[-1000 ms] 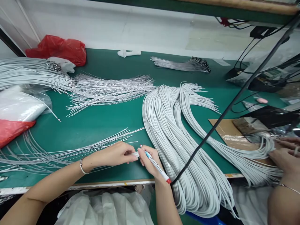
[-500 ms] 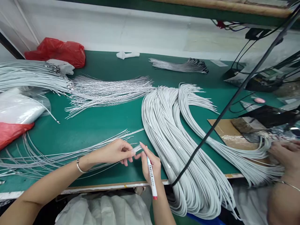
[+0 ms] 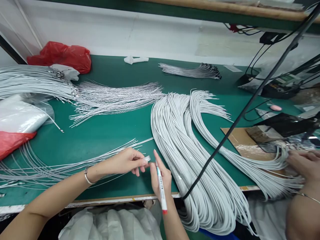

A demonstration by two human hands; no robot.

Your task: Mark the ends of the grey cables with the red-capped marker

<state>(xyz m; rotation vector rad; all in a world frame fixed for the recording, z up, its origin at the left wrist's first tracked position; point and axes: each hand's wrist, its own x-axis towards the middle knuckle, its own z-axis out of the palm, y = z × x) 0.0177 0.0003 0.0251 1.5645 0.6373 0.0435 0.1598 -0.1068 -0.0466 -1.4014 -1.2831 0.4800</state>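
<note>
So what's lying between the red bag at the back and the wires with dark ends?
A small white object, lying on the green tabletop, as the head view shows.

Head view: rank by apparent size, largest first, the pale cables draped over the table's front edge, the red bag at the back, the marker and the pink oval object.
1. Draped pale cables
2. Red bag at the back
3. Marker
4. Pink oval object

Glossy red plastic bag (image 3: pixel 65 57)
</note>
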